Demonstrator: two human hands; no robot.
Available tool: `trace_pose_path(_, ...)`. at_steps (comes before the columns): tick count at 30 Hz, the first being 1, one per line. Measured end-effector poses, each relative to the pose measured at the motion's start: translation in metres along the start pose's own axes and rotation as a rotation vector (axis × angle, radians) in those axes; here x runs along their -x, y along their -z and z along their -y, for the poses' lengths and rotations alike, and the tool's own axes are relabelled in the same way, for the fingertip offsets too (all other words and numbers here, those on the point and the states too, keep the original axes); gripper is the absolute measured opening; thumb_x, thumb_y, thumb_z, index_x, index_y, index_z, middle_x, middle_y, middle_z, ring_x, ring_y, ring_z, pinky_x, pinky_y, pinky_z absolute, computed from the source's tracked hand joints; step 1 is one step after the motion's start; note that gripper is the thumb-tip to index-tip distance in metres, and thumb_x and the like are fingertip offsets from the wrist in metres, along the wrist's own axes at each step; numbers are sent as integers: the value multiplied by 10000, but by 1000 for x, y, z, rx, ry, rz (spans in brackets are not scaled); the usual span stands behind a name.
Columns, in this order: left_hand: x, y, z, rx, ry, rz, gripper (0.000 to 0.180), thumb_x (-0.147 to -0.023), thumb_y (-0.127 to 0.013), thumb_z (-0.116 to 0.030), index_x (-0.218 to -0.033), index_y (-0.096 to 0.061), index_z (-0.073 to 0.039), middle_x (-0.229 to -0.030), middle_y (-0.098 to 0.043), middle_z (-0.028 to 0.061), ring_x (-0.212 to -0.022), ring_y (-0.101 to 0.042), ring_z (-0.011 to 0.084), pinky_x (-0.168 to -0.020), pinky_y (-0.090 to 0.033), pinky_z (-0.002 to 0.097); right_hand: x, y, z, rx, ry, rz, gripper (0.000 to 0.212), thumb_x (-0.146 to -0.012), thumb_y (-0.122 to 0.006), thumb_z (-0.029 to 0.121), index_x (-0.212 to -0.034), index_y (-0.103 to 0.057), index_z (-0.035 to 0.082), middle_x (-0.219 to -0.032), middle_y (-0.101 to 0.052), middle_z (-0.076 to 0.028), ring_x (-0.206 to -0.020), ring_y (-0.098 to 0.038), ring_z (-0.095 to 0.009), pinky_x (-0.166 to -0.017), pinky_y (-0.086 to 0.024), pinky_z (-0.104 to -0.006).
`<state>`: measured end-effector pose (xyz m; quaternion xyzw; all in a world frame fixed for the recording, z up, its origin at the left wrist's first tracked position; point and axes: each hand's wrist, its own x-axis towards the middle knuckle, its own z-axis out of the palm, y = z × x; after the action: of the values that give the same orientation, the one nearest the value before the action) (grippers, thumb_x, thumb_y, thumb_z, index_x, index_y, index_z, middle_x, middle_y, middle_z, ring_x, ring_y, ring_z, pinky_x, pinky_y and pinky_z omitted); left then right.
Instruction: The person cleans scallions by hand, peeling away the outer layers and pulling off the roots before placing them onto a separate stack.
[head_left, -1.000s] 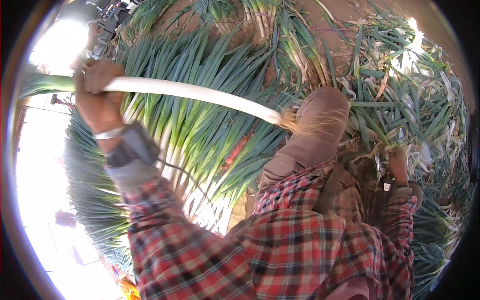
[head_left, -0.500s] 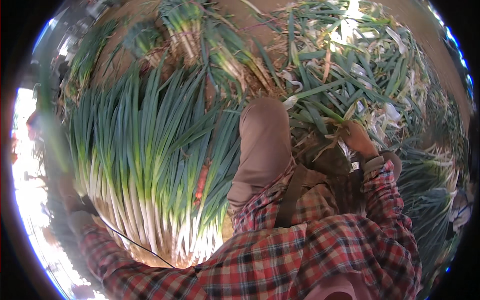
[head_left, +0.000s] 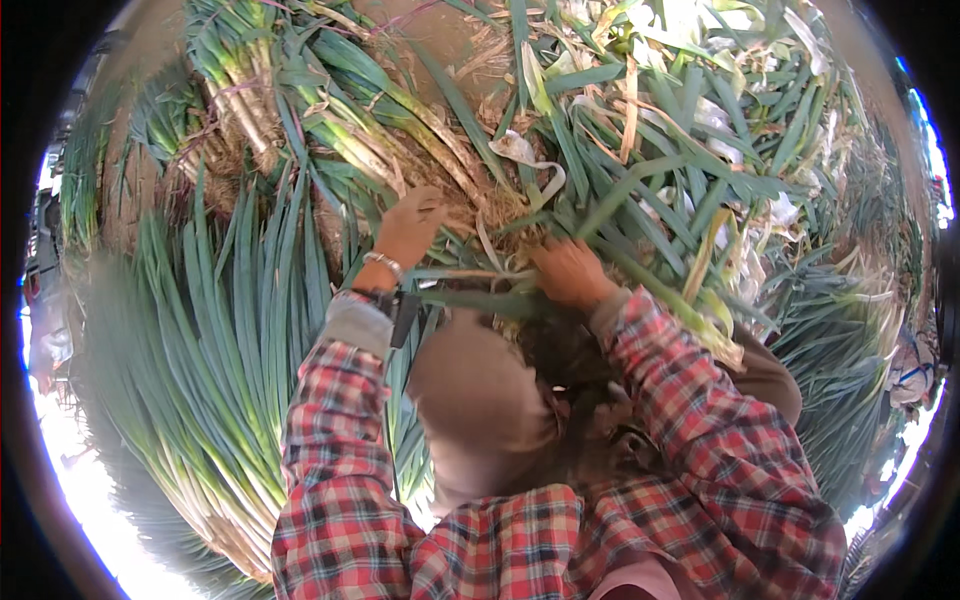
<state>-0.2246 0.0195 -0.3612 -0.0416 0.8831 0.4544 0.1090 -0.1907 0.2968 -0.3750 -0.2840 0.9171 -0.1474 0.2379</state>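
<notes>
Currently, the left hand (head_left: 410, 230) is resting with curled fingers near the root ends of some loose green onions (head_left: 368, 150), which are lying just beyond it, leaves pointing away to its left; I cannot tell whether it is gripping one. The right hand (head_left: 572, 272) is bending inward at the near edge of a leaf heap (head_left: 690, 160), its fingertips disappearing among stems, so its hold cannot be told either. Only a narrow gap, littered with roots and dry scraps, is separating the two hands. A knee (head_left: 480, 390) is filling the space just below them, toward the body. Left of the left hand, a broad row of green onions (head_left: 200, 330) is spreading close to the forearm, leaving little room sideways, while the heap is crowding the right hand's outer side. Bare ground (head_left: 430, 40) is showing well beyond the left hand, between tied bundles (head_left: 243, 95) and the heap.
</notes>
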Motion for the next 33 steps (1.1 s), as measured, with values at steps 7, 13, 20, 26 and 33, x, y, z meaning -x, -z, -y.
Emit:
trace_pose_path(7, -156, -69, 88, 353, 480, 75, 287, -865, -624, -213, -1078, -588, -23, -1036, -687, 140, -856, -694, 242, -828, -522, 357, 6, 4, -41, -490, -107, 95, 181, -847, -593, 199, -928, -622, 40, -860, -609, -207, -859, -603, -392, -746, -480, -472)
trace_pose_path(13, -189, -110, 113, 17, 625, -202, 648, -767, -710, -448, -1092, -586, 98, -838, -689, 213, -854, -656, 383, -838, -496, 412, -31, 21, -41, -798, -114, -34, 215, -842, -612, 121, -1023, -575, 10, -929, -585, -219, -882, -579, -423, -758, -470, -476)
trace_pose_path(20, -132, -117, -6, 267, 78, 220, 425, -821, -683, -399, -932, -656, 11, -768, -665, 125, -722, -638, 216, -666, -510, 355, -99, 63, -58, -687, -229, -363, 437, -832, -647, 134, -1212, -464, 19, -920, -590, -230, -866, -582, -429, -756, -474, -432)
trace_pose_path(26, -102, -71, -70, 1068, 664, 273, 298, -945, -564, -294, -1120, -610, -58, -1027, -661, 51, -986, -619, 184, -790, -498, 349, 0, 105, -65, -763, -354, -218, 455, -855, -640, 148, -1245, -477, -21, -1006, -641, -225, -882, -637, -327, -797, -484, -384)
trace_pose_path(33, -28, -30, -195, 949, 222, 349, 323, -935, -588, -295, -1159, -564, -63, -1045, -631, 33, -971, -618, 165, -750, -491, 321, 158, 134, -21, -1247, -300, -173, 435, -907, -594, 120, -1313, -504, -8, -1135, -592, -38, -969, -540, -115, -849, -464, -286)
